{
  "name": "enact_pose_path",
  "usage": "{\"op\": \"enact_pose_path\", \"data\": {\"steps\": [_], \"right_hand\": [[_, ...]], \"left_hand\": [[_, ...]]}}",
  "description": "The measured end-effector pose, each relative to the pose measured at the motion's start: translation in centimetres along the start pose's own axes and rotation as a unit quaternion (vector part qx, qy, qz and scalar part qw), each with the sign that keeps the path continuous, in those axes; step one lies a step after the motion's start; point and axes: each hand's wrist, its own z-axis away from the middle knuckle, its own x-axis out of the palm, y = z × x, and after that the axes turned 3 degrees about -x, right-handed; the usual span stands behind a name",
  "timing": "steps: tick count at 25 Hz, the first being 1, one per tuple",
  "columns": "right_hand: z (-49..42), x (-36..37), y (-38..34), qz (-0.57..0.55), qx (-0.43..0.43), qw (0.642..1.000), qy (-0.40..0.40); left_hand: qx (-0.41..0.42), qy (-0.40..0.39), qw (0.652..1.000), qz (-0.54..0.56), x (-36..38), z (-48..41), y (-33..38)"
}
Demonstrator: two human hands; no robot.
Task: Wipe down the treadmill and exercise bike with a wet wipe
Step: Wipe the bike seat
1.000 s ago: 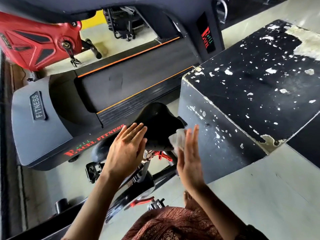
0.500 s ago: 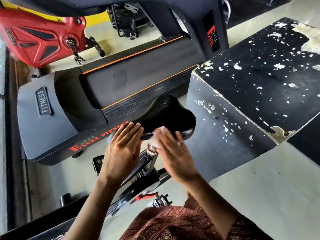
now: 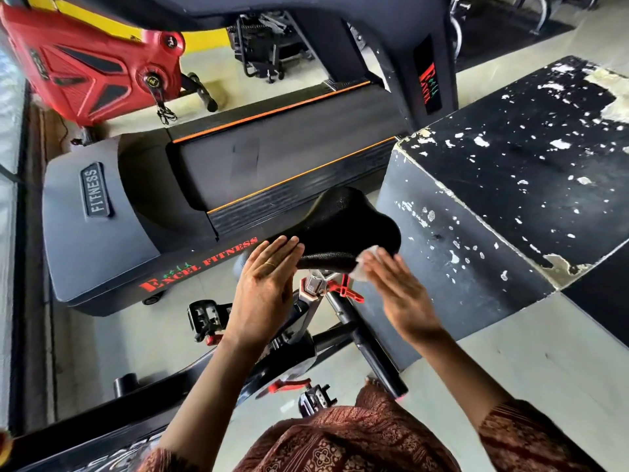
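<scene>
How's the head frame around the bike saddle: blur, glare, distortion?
Head view: wide-angle bend bows the treadmill and chipped black box; saddle, left hand and right hand sharp; soft light, faint sheen on the saddle's near edge; far-left margin washed out.

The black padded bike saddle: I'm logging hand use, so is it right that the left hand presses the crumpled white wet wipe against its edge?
Not quite. The head view shows the right hand pressing the crumpled white wet wipe against the edge of the black padded bike saddle. The left hand rests flat on the other side without a wipe.
</scene>
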Motion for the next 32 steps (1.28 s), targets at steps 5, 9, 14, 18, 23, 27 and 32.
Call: {"op": "enact_pose_path", "data": {"steps": [5, 9, 14, 18, 23, 27, 32], "right_hand": [[-4.2, 2.3, -2.8, -0.084, -0.042, 0.996, 0.008], [-4.6, 1.8, -1.9, -0.038, -0.123, 0.992, -0.005], [1.2, -0.7, 3.0, 0.002, -0.021, 1.000, 0.018], [-3.1, 2.0, -0.7, -0.062, -0.050, 0.996, 0.032], [-3.1, 1.7, -0.2, -0.029, -0.111, 0.993, 0.010], [1.0, 0.6, 2.7, -0.045, -0.040, 0.998, 0.012], [2.4, 0.0, 3.6, -0.085, 0.185, 0.973, 0.106]], "left_hand": [[-0.007, 0.020, 0.999, 0.031, 0.3, -0.1, -0.4], [-0.012, 0.018, 0.999, 0.035, 0.2, -0.2, -0.2], [-0.019, 0.022, 0.999, 0.013, 0.3, 0.1, 0.4], [-0.019, 0.025, 0.999, -0.021, 0.4, -0.2, 1.1], [-0.022, 0.026, 0.999, -0.042, 1.0, -1.3, 2.1], [-0.012, 0.019, 0.999, -0.034, 2.1, -2.0, 3.1], [-0.011, 0.020, 0.999, -0.045, 2.7, -2.6, 3.5]]}}
